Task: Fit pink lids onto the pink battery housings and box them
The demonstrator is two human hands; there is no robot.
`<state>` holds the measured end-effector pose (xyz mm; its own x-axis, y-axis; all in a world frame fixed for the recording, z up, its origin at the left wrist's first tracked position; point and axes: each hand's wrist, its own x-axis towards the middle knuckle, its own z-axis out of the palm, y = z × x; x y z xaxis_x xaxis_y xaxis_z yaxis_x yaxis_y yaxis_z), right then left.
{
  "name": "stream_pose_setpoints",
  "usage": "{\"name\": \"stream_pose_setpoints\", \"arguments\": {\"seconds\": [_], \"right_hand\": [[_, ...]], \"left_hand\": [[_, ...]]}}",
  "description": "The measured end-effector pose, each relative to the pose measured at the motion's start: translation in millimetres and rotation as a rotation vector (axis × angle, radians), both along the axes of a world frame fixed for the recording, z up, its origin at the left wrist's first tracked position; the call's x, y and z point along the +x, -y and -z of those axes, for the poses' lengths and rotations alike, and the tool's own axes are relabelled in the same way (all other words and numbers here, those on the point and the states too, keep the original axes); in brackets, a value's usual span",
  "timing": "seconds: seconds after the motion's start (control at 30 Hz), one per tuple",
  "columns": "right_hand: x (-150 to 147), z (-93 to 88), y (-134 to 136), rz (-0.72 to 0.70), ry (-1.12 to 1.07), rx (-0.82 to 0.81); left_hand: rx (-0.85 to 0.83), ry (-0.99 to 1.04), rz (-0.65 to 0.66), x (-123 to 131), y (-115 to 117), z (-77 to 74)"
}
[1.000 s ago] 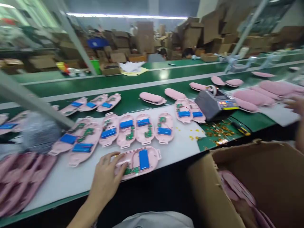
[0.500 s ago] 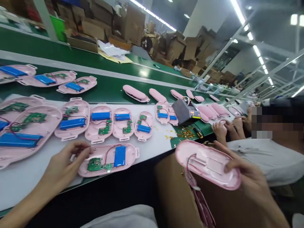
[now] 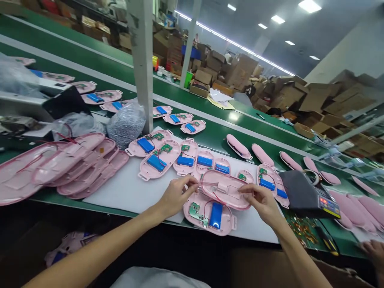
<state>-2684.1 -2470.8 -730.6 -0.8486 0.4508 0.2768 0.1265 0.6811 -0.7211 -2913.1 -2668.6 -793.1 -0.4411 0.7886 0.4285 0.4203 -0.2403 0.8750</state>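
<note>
A pink oval plastic shell half [image 3: 232, 194], inner side up with thin red wires on it, is held by its right end in my right hand [image 3: 262, 202]. At its left end, the fingers of my left hand [image 3: 177, 196] are pinched together where the red wires [image 3: 200, 184] run out. The held half hovers over another pink shell half [image 3: 226, 228], partly covering it. That lower one lies on the white mat and carries a green circuit board [image 3: 195, 212] and a blue battery [image 3: 215, 216].
Stacked pink shell halves [image 3: 78, 164] lie to the left beside a plastic bag [image 3: 127, 124]. More battery-fitted halves [image 3: 157, 162] line the mat [image 3: 120, 200]. On the right stand a dark box with a lit display [image 3: 303, 196], small brass-coloured parts [image 3: 303, 230] and a yellow-black tool [image 3: 328, 240].
My right hand has brought the pink shell half from over the cardboard box to above the battery-fitted half. My left hand has come to its left end. The view has swung left.
</note>
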Motion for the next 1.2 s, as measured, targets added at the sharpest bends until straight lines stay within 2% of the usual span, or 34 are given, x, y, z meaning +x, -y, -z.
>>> {"name": "stream_pose_setpoints", "arguments": {"seconds": [0.07, 0.17, 0.23, 0.33, 0.43, 0.5, 0.57, 0.67, 0.73, 0.83, 0.97, 1.03, 1.1, 1.13, 1.17, 1.2], "right_hand": [[-6.5, 0.3, 2.7, 0.013, -0.007, 0.106], [-14.2, -1.8, 12.0, -0.008, -0.02, 0.182], [-18.3, -3.1, 19.1, -0.016, -0.045, 0.21], [-22.7, -1.3, 25.2, -0.012, -0.127, 0.203], [-26.4, 3.7, 24.1, 0.065, -0.247, 0.117], [-31.2, 4.3, 23.6, 0.124, -0.252, 0.062], [-39.9, 0.6, 27.1, 0.148, -0.177, 0.142], [-61.6, -8.5, 37.6, 0.089, -0.003, 0.47], [-79.2, -11.0, 42.0, 0.032, 0.123, 0.595], [-102.5, -6.7, 42.3, 0.021, 0.246, 0.557], [-117.6, -3.6, 51.5, 0.108, 0.176, 0.451], [-113.6, -7.1, 53.8, 0.07, 0.13, 0.443], [-92.8, -11.3, 40.9, 0.026, 0.026, 0.424], [-72.9, -12.6, 27.8, 0.077, -0.069, 0.387], [-45.9, -12.9, 11.3, 0.206, -0.193, 0.318], [-12.9, -11.9, -7.8, 0.402, -0.331, 0.198]], "left_hand": [[0.07, -0.149, -0.042, -0.3, 1.4, -0.4], [0.191, -0.397, -0.174, 1.8, 1.8, -1.3], [0.227, -0.444, -0.227, 3.5, -0.2, -1.5], [0.253, -0.351, -0.156, 4.0, -7.0, 1.5], [0.219, -0.041, -0.093, 2.9, -15.8, 6.9], [0.154, 0.197, -0.042, 3.4, -20.6, 9.3], [0.103, 0.309, 0.014, 6.4, -23.6, 9.8], [0.085, 0.287, -0.013, 14.4, -25.8, 7.8], [0.084, 0.263, -0.052, 19.0, -27.1, 5.9], [0.061, 0.248, -0.085, 18.6, -29.3, 3.8], [-0.031, 0.196, -0.024, 6.9, -28.7, 2.4], [-0.129, 0.112, 0.039, -1.3, -29.3, 3.6], [-0.192, 0.048, 0.028, -11.5, -33.3, 7.0], [-0.198, 0.023, -0.014, -17.1, -36.1, 9.4], [-0.208, -0.003, -0.055, -22.5, -39.0, 12.1], [-0.21, -0.024, -0.083, -27.4, -41.5, 15.1]]}}
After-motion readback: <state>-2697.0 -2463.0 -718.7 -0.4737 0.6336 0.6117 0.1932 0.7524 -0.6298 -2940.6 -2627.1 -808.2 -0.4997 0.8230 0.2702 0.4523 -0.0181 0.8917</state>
